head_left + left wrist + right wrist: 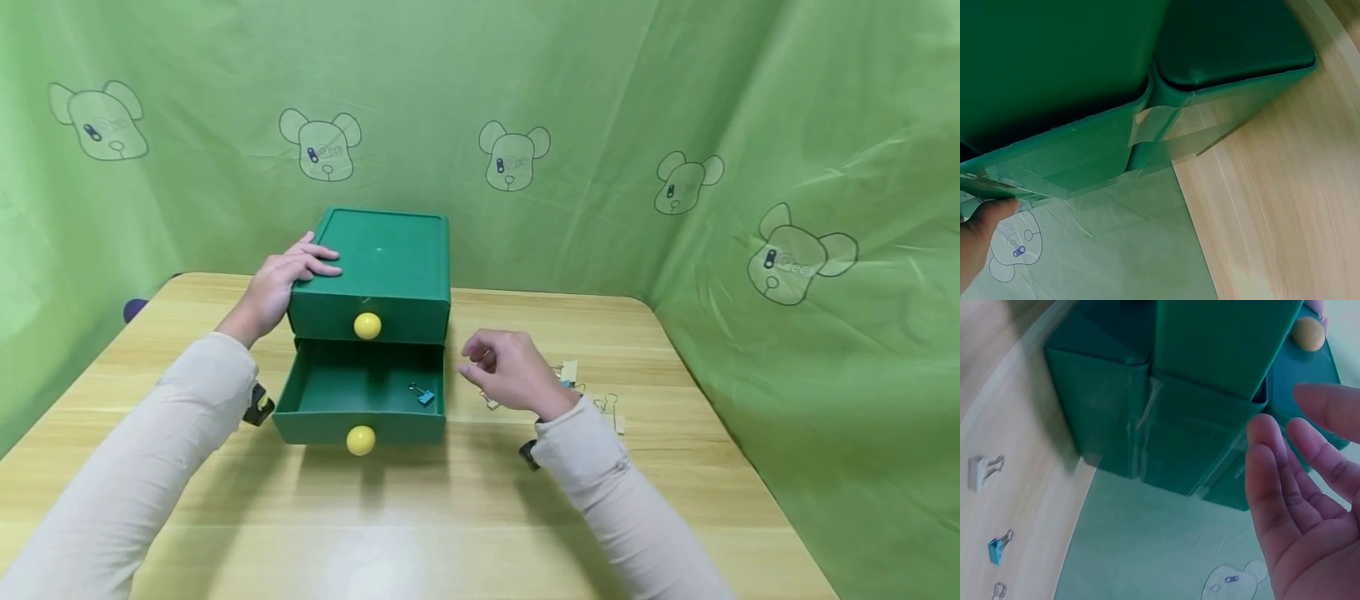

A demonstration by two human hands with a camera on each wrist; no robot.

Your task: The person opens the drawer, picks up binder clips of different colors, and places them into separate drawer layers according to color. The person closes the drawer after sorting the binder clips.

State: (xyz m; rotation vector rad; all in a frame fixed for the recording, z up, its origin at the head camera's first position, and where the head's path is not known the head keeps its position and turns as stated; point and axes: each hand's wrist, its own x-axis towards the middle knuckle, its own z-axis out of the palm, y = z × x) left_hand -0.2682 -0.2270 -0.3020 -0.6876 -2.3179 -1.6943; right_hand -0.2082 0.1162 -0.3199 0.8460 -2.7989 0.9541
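Note:
A green two-drawer box (382, 250) stands on the table, its lower drawer (322, 427) pulled out and the upper one closed. Inside the lower drawer, near its right side, lies a blue binder clip (425, 397). My left hand (281, 279) rests on the box's top left edge, fingers laid flat across the top. In the left wrist view, only the thumb (994, 212) of that hand shows, against the box's side. Right of the box, my right hand (513, 371) hovers with loosely bent fingers and holds nothing, as the right wrist view also shows.
Several binder clips lie on the table to the right, partly hidden behind my right hand; a white clip (977, 474) and a blue clip (995, 550) are plain in the right wrist view. Green curtains (600, 125) enclose the table (480, 517) at the back and right.

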